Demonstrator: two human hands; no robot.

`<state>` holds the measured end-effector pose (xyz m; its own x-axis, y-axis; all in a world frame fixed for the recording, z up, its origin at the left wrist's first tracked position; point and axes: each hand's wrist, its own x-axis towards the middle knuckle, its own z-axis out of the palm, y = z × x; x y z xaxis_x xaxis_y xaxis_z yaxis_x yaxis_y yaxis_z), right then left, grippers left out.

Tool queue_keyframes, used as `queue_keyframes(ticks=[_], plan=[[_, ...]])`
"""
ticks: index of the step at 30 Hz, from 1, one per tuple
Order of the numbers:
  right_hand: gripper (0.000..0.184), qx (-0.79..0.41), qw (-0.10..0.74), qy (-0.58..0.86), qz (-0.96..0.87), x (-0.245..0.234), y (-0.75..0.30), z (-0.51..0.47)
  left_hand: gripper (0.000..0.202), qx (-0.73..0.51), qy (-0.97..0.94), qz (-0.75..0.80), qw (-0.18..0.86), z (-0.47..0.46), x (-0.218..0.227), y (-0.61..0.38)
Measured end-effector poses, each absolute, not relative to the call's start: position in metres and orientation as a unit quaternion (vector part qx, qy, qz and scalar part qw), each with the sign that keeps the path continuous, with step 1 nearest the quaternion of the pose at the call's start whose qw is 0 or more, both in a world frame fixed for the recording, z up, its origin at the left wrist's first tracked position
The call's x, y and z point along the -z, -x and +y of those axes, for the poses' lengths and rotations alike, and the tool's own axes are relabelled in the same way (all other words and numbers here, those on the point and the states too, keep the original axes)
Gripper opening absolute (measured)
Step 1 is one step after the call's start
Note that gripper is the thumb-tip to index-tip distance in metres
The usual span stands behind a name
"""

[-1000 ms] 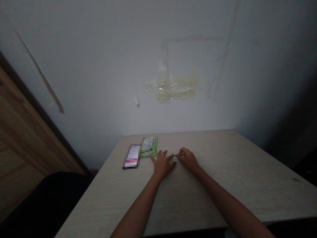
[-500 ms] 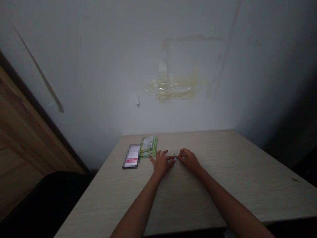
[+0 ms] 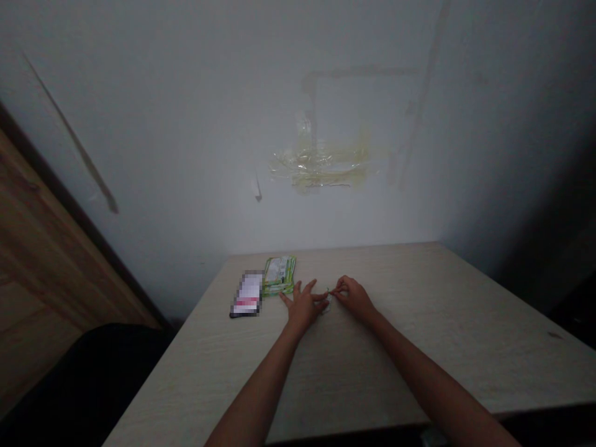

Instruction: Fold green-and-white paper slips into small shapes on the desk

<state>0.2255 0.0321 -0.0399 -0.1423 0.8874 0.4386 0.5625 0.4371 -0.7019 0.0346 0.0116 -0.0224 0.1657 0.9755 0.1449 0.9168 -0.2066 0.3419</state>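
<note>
Both my hands rest on a pale wooden table [image 3: 419, 347] near its far middle. My left hand [image 3: 304, 304] lies with fingers spread, its thumb and forefinger pressing on a small pale object [image 3: 326, 302] that is mostly hidden. My right hand [image 3: 354, 296] is closed in a pinch on the far end of that same small object. Just left of my left hand lies a green and white packet [image 3: 279, 275], and beside it a dark phone [image 3: 247, 294].
A white wall with a patch of old clear tape [image 3: 321, 164] rises behind the table. A wooden panel [image 3: 41, 248] slants along the left. A dark shape [image 3: 84, 385] fills the lower left by the table's edge.
The small pale object showed plainly between my hands a second ago; now my fingers cover most of it. Both hands have barely shifted.
</note>
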Motion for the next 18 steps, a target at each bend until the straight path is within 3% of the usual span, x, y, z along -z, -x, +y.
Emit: queue_keyframes(ticks=[6,18], plan=[[0.011,-0.149,0.408,0.513,-0.74,0.0301,-0.2223,0.0323,0.027,-0.17,-0.761,0.621,0.081,0.0107,0.0237,-0.035],[0.012,-0.178,0.407,0.516,-0.732,0.0347,-0.2194,0.0382,0.029,-0.158,-0.76,0.624,0.094,0.0068,0.0164,-0.0364]])
